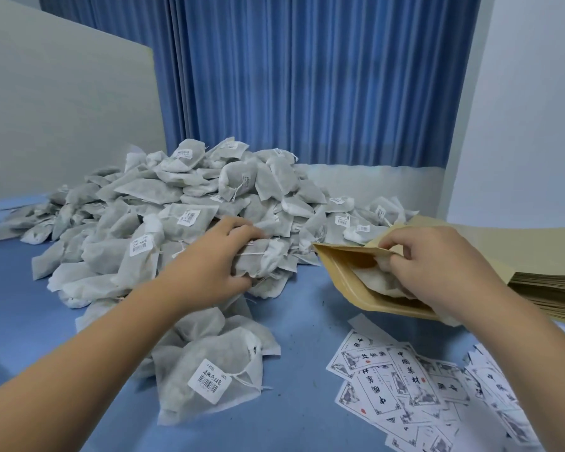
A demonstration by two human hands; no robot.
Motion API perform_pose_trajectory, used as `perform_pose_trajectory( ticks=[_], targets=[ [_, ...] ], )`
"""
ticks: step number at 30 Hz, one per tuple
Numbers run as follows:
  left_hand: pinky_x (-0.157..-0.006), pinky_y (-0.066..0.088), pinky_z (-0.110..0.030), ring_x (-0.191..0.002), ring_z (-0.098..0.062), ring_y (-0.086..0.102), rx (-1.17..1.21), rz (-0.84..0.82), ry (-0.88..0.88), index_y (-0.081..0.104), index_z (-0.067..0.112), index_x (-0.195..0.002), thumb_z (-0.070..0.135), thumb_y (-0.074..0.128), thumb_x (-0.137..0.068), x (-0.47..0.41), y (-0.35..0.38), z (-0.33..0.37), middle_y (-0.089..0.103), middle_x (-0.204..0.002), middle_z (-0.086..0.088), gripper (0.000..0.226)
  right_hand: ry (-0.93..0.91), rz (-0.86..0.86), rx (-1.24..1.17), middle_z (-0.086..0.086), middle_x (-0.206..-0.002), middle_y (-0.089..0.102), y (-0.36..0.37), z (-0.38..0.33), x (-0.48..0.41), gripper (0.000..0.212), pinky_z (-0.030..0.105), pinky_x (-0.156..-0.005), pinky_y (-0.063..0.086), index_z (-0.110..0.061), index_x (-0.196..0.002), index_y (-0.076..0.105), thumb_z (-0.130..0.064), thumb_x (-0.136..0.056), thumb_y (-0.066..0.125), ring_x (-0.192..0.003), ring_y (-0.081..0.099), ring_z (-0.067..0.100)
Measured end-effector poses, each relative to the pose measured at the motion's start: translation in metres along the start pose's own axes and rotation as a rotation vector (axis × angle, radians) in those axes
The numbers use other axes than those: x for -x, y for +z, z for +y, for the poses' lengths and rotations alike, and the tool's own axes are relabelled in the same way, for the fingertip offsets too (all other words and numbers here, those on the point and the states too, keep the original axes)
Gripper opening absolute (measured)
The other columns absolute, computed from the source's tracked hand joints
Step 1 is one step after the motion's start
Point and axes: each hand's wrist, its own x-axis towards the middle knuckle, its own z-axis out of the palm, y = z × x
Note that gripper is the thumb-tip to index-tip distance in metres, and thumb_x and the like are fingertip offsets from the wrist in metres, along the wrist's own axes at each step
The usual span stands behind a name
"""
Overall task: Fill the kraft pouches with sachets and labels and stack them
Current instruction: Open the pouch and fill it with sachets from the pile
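Head view: left hand grip clenched on sachets just left of kraft pouch; right hand grip pinching pouch lip, mouth open leftward; left hand nearer, short rightward feed likely

One left hand and one right hand, two in all. One open kraft pouch, with one white sachet showing inside. One stack of flat pouches at the right edge, far too many layers to count. Sachets in one big heap: dozens at least, too overlapped for an exact figure. About four more apart at the front. Labels at lower right: roughly fifteen, overlapping, several cut off by the edge. One blue curtain, one grey board, one blue table.
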Motion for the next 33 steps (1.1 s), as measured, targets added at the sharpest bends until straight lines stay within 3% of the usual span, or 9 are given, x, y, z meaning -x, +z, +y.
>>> perform_pose_trajectory(
  ticks=[5, 11, 14, 18, 21, 24, 28, 30, 33],
  targets=[
    [-0.096, 0.038, -0.012, -0.115, -0.001, 0.051, 0.285, 0.151, 0.201, 0.041, 0.029, -0.131, 0.021, 0.073, -0.067, 0.005, 0.009, 0.048, 0.051, -0.124, 0.011, 0.072, 0.017, 0.018, -0.026, -0.008, -0.071, 0.055, -0.003, 0.005, -0.002, 0.020, 0.028, -0.053, 0.035, -0.040, -0.092, 0.067, -0.027, -0.082, 0.057, -0.076, 0.056, 0.017],
    [-0.096, 0.043, -0.025, -0.115, -0.013, 0.054, 0.229, 0.143, 0.431, 0.040, 0.020, -0.129, 0.036, 0.067, -0.074, -0.001, 0.026, 0.092, 0.055, -0.127, 0.003, 0.063, 0.013, 0.027, -0.094, -0.009, -0.070, 0.055, -0.005, 0.009, -0.004, 0.014, 0.033, -0.060, 0.046, -0.039, -0.087, 0.069, -0.029, -0.081, 0.061, -0.071, 0.054, 0.014],
    [-0.093, 0.044, -0.026, -0.116, -0.013, 0.051, 0.173, 0.085, 0.394, 0.040, 0.019, -0.128, 0.039, 0.064, -0.072, -0.007, 0.035, 0.106, 0.057, -0.130, -0.002, 0.064, 0.013, 0.019, -0.116, -0.010, -0.068, 0.053, -0.006, 0.012, -0.005, 0.018, 0.030, -0.055, 0.040, -0.038, -0.090, 0.070, -0.024, -0.082, 0.061, -0.067, 0.052, 0.011],
    [-0.080, 0.045, -0.029, -0.104, -0.015, 0.054, 0.139, 0.009, 0.273, 0.050, 0.017, -0.123, 0.027, 0.069, -0.071, -0.017, 0.041, 0.117, 0.057, -0.118, 0.004, 0.056, 0.047, 0.077, -0.190, -0.011, -0.060, 0.050, -0.011, 0.019, -0.006, 0.025, 0.027, -0.052, 0.034, -0.034, -0.087, 0.071, -0.015, -0.080, 0.057, -0.062, 0.049, 0.008],
    [-0.080, 0.043, -0.030, -0.102, -0.016, 0.052, 0.091, -0.051, 0.318, 0.051, 0.016, -0.122, 0.026, 0.063, -0.081, -0.026, 0.045, 0.124, 0.054, -0.116, 0.001, 0.044, 0.065, 0.082, -0.217, -0.012, -0.062, 0.049, -0.011, 0.019, -0.007, 0.025, 0.028, -0.057, 0.037, -0.032, -0.087, 0.070, -0.013, -0.081, 0.056, -0.067, 0.051, 0.013],
    [-0.075, 0.047, -0.036, -0.104, -0.021, 0.055, -0.074, -0.116, 0.220, 0.041, 0.022, -0.131, 0.040, 0.049, -0.093, -0.035, 0.052, 0.133, 0.050, -0.127, 0.004, 0.043, 0.042, 0.068, -0.197, -0.011, -0.065, 0.051, -0.009, 0.013, -0.006, 0.023, 0.031, -0.064, 0.045, -0.031, -0.083, 0.069, -0.014, -0.080, 0.054, -0.074, 0.055, 0.018],
    [-0.054, 0.026, -0.029, -0.075, -0.026, 0.054, -0.354, -0.151, 0.106, 0.036, 0.020, -0.125, 0.039, 0.042, -0.097, -0.046, 0.058, 0.148, 0.048, -0.122, 0.001, 0.034, 0.020, 0.074, -0.244, -0.010, -0.060, 0.053, -0.009, 0.008, -0.005, 0.019, 0.033, -0.064, 0.048, -0.027, -0.077, 0.068, -0.014, -0.079, 0.054, -0.068, 0.054, 0.015],
    [-0.054, 0.024, -0.030, -0.061, -0.021, 0.038, -0.411, -0.199, 0.041, 0.035, 0.017, -0.121, 0.032, 0.044, -0.096, -0.050, 0.059, 0.156, 0.045, -0.116, -0.002, 0.031, 0.008, 0.082, -0.272, -0.008, -0.056, 0.053, -0.007, 0.005, -0.004, 0.017, 0.036, -0.065, 0.049, -0.024, -0.076, 0.068, -0.013, -0.079, 0.055, -0.065, 0.054, 0.014],
    [-0.065, 0.030, -0.035, -0.068, -0.019, 0.035, -0.425, -0.326, -0.052, 0.033, 0.015, -0.129, 0.037, 0.043, -0.096, -0.057, 0.064, 0.170, 0.042, -0.119, -0.006, 0.041, -0.020, 0.104, -0.317, -0.009, -0.054, 0.052, -0.004, 0.002, -0.004, 0.018, 0.037, -0.066, 0.050, -0.022, -0.075, 0.068, -0.011, -0.079, 0.055, -0.065, 0.055, 0.015]
  ],
)
